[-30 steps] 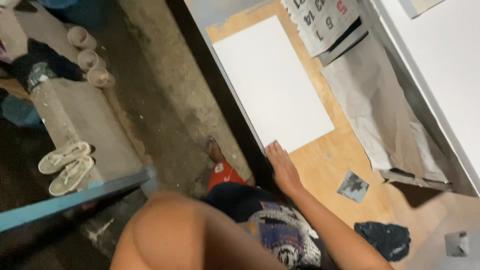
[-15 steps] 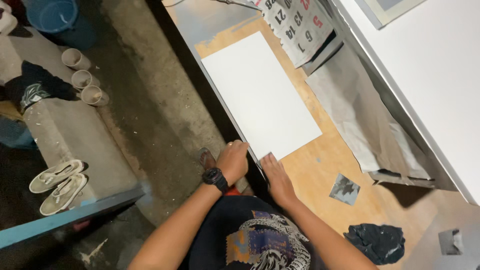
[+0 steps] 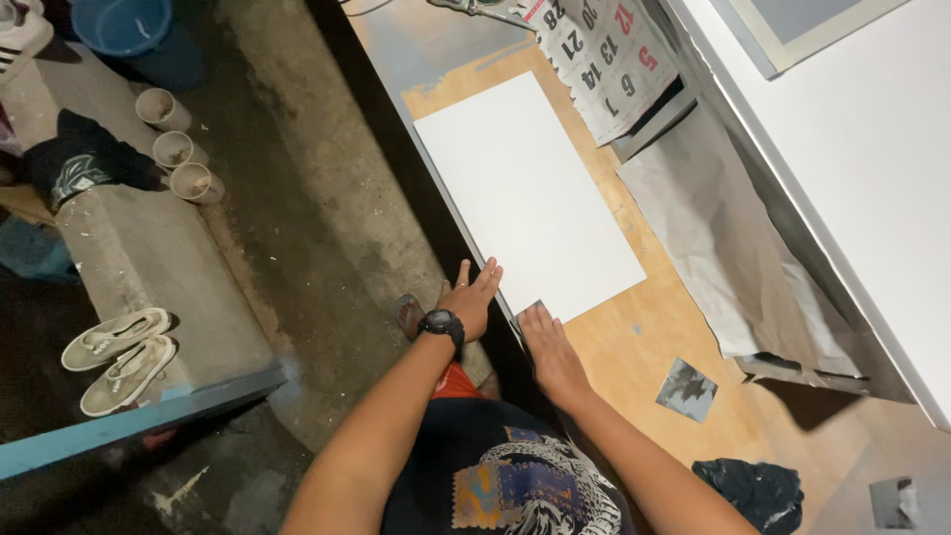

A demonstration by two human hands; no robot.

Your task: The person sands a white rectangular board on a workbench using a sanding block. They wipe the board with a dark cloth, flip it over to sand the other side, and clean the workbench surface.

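A large white rectangular board (image 3: 530,198) lies flat on a brown wooden worktable (image 3: 654,337). My left hand (image 3: 473,295), with a black watch on its wrist, touches the board's near corner at the table's edge, fingers stretched out. My right hand (image 3: 550,347) rests flat on the table right next to that corner, fingertips at the board's near edge. A small dark piece shows between the two hands at the corner. Neither hand grips anything.
A calendar sheet (image 3: 604,59) and crumpled grey paper (image 3: 723,238) lie beyond the board. A small grey scrap (image 3: 686,388) and a black cloth (image 3: 753,490) sit near me. On the concrete floor: cups (image 3: 178,149), pale shoes (image 3: 117,357), a blue bucket (image 3: 124,25).
My left arm has come down from in front of the camera, and the hand now rests at the board's near corner. The right hand stays by that corner.
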